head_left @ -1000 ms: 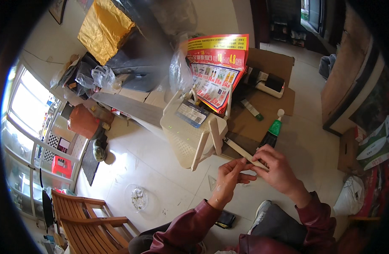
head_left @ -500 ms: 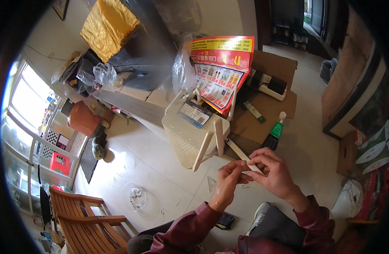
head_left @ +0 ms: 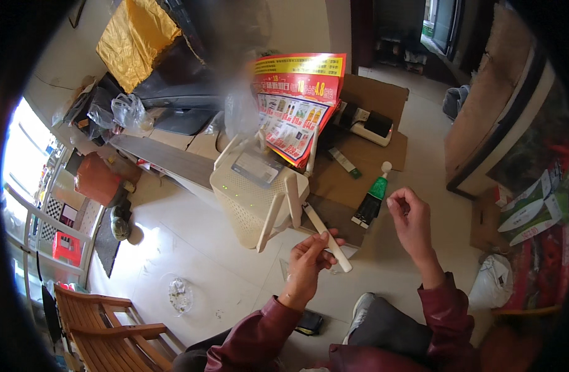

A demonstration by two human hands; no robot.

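A white router antenna (head_left: 335, 251), long and flat, is pinched between the thumb and fingers of my left hand (head_left: 304, 268). Its upper end reaches close to the right corner of a white router (head_left: 244, 192); I cannot tell whether they are joined. Several other antennas stick out of the router, and small green lights glow on it. My right hand (head_left: 413, 220) is raised with its fingers curled together; anything between them is hidden. Just left of it, a green and black tube (head_left: 372, 201) with a white cap lies on the cardboard.
Behind the router stands a red and yellow flyer (head_left: 297, 105). A small green and white box (head_left: 344, 163) and a white power strip (head_left: 370, 131) lie on brown cardboard (head_left: 393, 102). A wooden bench (head_left: 105, 328) is at lower left, and a clear plastic bowl (head_left: 180, 295) sits on the floor.
My right hand has let go of the antenna and moved up and right, near the tube. My left hand keeps its pinch. The whole view has shifted, so the scene sits further left.
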